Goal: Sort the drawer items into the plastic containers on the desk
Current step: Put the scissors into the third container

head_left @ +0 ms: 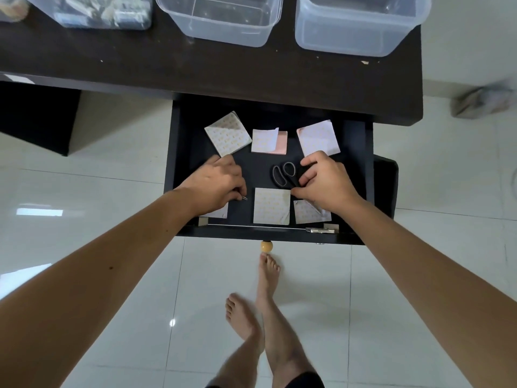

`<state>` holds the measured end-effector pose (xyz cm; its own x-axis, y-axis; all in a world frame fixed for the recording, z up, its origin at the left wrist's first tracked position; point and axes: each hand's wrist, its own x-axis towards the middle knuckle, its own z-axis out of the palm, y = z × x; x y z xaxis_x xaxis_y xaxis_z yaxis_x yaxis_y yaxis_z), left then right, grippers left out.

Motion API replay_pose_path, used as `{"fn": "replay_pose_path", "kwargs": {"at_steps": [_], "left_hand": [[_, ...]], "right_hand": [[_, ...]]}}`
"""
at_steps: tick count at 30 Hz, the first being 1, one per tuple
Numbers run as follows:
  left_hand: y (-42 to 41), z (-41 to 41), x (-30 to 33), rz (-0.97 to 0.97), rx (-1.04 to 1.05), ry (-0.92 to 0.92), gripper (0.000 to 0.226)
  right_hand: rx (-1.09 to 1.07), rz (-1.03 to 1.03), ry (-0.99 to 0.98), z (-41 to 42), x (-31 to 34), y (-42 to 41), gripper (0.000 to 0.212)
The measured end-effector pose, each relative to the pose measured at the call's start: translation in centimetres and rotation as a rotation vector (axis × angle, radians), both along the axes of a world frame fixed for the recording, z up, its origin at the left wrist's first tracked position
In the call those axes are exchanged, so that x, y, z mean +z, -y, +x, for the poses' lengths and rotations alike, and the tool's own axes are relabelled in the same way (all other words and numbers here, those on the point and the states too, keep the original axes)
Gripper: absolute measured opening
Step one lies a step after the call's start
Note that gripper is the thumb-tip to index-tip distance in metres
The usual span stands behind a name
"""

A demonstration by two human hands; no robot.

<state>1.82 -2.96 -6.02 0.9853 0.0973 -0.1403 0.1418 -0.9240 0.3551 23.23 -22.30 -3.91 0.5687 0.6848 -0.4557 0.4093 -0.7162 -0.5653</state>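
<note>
Bare feet (260,303) on tile, below open drawer (179,163). Right hand (324,182): fingers curled, pinching black scissors (284,175); handle loops point to 10 o'clock. Left hand (216,184): curled, pinching thin metal item (244,198), identity unclear. Empty container (221,21) lies at 12 o'clock.

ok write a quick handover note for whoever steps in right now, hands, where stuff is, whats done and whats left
Left hand: in the drawer, curled round a thin metal piece whose tip pokes out; what it is cannot be told.
Right hand: fingers closing on the black scissors, which lie on the drawer floor.
Six sticker sheets remain in the drawer.
On the desk: the left container holds items; the middle container and right container look empty.
Left: move scissors, metal piece and sheets into containers.
</note>
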Motion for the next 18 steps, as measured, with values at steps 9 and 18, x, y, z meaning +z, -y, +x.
{"fn": "replay_pose_path", "kwargs": {"at_steps": [9,18], "left_hand": [[0.4,0.2,1.1,-0.166,0.150,0.046,0.008],[0.3,1.1,5.1,-0.453,0.400,-0.028,0.010]], "right_hand": [[0.061,0.051,-0.098,0.3,0.4,0.6,0.021],[0.047,0.178,-0.250,0.4,4.1,0.1,0.009]]}}
